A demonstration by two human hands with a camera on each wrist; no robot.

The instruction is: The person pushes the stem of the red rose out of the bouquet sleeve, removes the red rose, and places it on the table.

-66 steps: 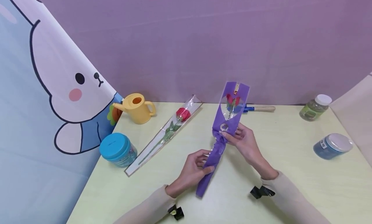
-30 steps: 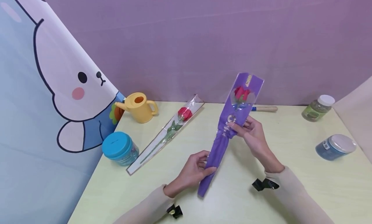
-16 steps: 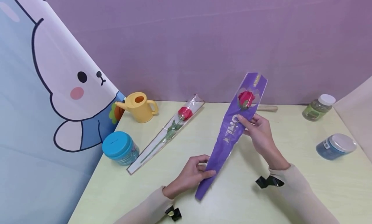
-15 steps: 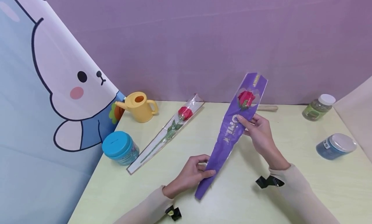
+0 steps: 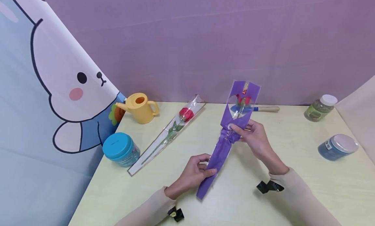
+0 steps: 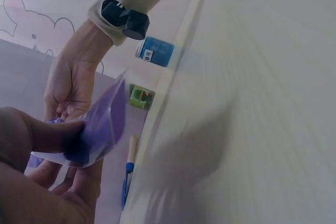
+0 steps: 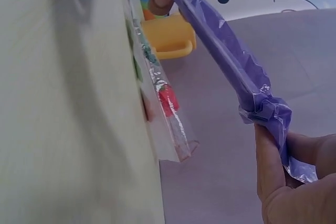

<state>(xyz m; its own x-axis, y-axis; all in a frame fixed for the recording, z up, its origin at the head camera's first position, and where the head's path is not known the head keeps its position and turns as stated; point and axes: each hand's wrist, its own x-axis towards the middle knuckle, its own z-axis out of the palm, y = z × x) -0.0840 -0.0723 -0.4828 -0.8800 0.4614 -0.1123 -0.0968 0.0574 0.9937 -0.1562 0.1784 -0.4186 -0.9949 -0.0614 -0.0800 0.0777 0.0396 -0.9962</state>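
A red rose in a purple sleeve point(image 5: 225, 141) is held slanted above the pale green table point(image 5: 293, 193). My left hand point(image 5: 196, 172) pinches the sleeve's narrow lower end point(image 6: 102, 124). My right hand point(image 5: 252, 136) grips its middle, where the wrap is bunched point(image 7: 262, 109). The rose head point(image 5: 242, 99) shows in the clear window near the top. A second red rose in a clear sleeve point(image 5: 171, 130) lies on the table to the left, also seen in the right wrist view point(image 7: 165, 114).
A yellow watering can point(image 5: 140, 108) and a teal-lidded jar point(image 5: 120, 150) stand at the left. A blue tool with a wooden handle point(image 5: 263, 108) lies behind the sleeve. A green jar point(image 5: 319, 108) and a blue jar point(image 5: 337, 147) sit at the right. Fabric backdrops close in the table.
The purple sleeve has swung back from a rightward lean to nearly upright and dropped lower. It is bunched again under my right hand. My left hand has hardly moved.
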